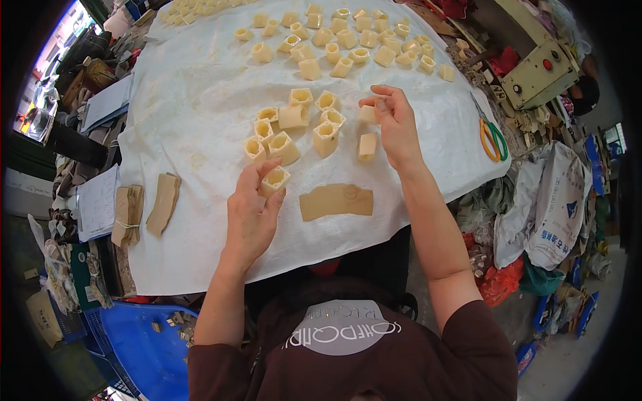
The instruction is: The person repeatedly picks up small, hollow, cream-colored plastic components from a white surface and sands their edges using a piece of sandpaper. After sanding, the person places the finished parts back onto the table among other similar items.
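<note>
My left hand [253, 210] grips a cream-coloured hollow block [275, 179] between thumb and fingers, its open end facing up. Over on the right, my right hand [396, 120] has its thumb and fingers closed around another cream hollow block [368, 115], partly hidden by the fingers. Just below that one, a single block [367, 146] stands on the white cloth. Between my hands is a loose group of similar blocks [293, 117], some upright, some lying. A curved piece of brown cardboard [336, 202] lies flat on the cloth in front of me.
Many more hollow blocks [341, 38] are spread across the far part of the white cloth [200, 220]. Scissors [493, 138] with green and orange handles lie at the right edge. Cardboard strips [162, 204] sit at left. A blue tub [144, 347] stands below the table.
</note>
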Motion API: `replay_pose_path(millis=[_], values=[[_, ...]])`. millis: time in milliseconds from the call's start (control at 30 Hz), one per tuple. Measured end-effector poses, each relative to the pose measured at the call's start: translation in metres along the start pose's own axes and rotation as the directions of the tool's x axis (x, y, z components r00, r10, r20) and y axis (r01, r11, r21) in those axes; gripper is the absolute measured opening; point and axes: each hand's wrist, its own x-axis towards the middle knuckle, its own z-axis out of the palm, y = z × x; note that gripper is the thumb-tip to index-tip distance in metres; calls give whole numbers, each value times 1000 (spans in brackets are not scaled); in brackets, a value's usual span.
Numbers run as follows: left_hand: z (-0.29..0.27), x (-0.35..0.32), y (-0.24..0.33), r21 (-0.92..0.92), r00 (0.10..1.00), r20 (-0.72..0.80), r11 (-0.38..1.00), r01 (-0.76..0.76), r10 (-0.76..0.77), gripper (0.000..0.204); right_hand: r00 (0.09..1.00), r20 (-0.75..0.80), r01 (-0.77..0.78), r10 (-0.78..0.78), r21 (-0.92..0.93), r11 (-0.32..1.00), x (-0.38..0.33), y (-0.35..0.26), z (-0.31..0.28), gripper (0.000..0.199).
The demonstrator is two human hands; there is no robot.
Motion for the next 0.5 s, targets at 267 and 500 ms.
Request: replay_pose_path(millis=[267, 500], values=[[9, -9, -9, -59, 998, -37, 997, 48, -50, 37, 993, 116, 52, -31, -187, 981, 8, 29, 6, 21], [16, -13, -18, 10, 981, -135, 990, -138, 138, 27, 963, 103, 270, -251, -435, 859, -24, 2, -21, 23]])
